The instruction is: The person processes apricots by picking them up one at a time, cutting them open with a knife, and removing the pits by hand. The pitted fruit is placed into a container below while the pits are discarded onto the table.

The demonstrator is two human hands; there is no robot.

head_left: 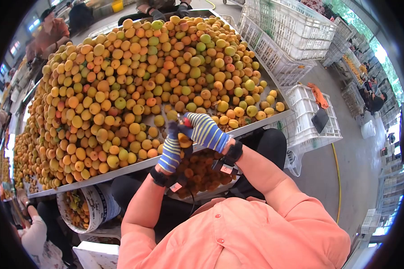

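Observation:
Both my hands wear blue gloves with pale stripes and meet at the near edge of a metal-rimmed table (130, 167) heaped with orange, yellow and greenish fruit (121, 89). My left hand (171, 145) is closed round an orange fruit (184, 140), which shows between the two hands. My right hand (204, 129) is closed on a small red-handled tool (186, 122), held close to that fruit; its working end is hard to make out. More fruit (202, 172) lies in a container below my hands, between my legs.
White plastic crates (296, 33) are stacked at the upper right; another crate (307, 114) bears an orange cloth. A white bucket (96, 208) of fruit stands at the lower left. Several other people are around the table. A yellow hose (337, 179) runs along the floor.

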